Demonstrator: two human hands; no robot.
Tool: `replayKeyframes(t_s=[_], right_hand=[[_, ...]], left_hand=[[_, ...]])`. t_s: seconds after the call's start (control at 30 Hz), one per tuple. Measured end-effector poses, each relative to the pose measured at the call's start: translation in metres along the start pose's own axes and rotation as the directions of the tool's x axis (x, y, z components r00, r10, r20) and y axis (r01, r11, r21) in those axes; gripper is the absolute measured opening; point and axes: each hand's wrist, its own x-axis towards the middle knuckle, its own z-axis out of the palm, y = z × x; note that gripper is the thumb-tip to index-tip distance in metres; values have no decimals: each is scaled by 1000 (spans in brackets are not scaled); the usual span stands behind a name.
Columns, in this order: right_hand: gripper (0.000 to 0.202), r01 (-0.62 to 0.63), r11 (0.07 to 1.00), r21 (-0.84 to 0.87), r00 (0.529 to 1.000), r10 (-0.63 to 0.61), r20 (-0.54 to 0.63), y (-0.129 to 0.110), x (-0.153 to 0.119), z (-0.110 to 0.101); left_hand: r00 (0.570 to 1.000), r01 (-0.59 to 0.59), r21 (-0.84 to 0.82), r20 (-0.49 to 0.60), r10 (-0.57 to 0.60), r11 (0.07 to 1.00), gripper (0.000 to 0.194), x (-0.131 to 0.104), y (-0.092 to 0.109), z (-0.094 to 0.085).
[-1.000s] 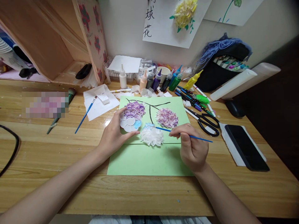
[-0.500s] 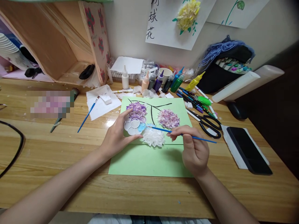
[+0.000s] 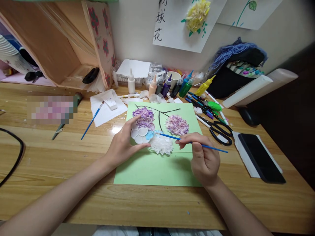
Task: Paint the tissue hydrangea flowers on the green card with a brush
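Observation:
My left hand (image 3: 122,142) grips a white flower-shaped palette (image 3: 139,135) with purple and light blue paint, between thumb and fingers. A thin blue brush (image 3: 209,146) is pinched in my right hand (image 3: 205,157); its tip is at the palette's blue paint, by the upper edge of a white paper flower (image 3: 161,146). That flower shows some light blue at its top. Two purple and white flowers, one at right (image 3: 177,125) and one at left (image 3: 143,113), sit on the green sheet (image 3: 157,168) beside black drawn branches (image 3: 159,112).
Paint bottles (image 3: 166,86) stand behind the sheet. Pens (image 3: 200,104), black scissors (image 3: 222,132) and a phone (image 3: 262,158) lie to the right. A second blue brush (image 3: 92,120) rests on white paper (image 3: 108,105) at left, near a pink box (image 3: 102,42).
The brush in my right hand has tilted very slightly, its back end a little lower. The palette has barely shifted. Otherwise both hands hold nearly the same places.

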Motion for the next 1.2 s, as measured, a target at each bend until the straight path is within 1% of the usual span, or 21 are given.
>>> replayKeyframes(t_s=[0.07,0.23,0.33,0.47,0.57,0.73,0.83,0.97,1.1,1.2], right_hand=[[25,-5,1000,-5,1000,5,12,0,0,0],[23,33,999,-13,999,-33,8,-2,2,0],[23,28,999,-34,1000,-28,14,-3,3,-1],[23,46,999,-27,999,-47,-5,-3,3,-1],[22,44,998,-35,999,-43,20,-3,3,-1],[23,57,998,-34,998,-56,12,-2,3,-1],[24,63,997,-37,997,-61,43,-1,2,-1],[23,77,996,-34,997,-76,31,-1,1,-1],[23,85,996,-17,993,-83,78,-1,1,-1],[22,106,994,10,993,-106,59,-1,1,-2]], left_hand=[[1000,-1,-8,4,1,1000,90,0,0,0],[1000,1,-6,9,0,1000,89,1,1,0],[1000,-10,-9,0,10,1000,89,1,0,0],[1000,-11,-10,5,11,1000,88,0,0,0],[1000,-23,-16,4,23,1000,89,1,1,0],[1000,-15,-12,10,15,1000,89,1,2,0],[1000,-21,-11,7,21,1000,90,1,1,0],[1000,-29,-13,1,29,1000,90,1,1,0],[999,-38,-12,-7,38,999,89,1,1,0],[999,-44,-10,-11,44,999,90,1,1,0]])
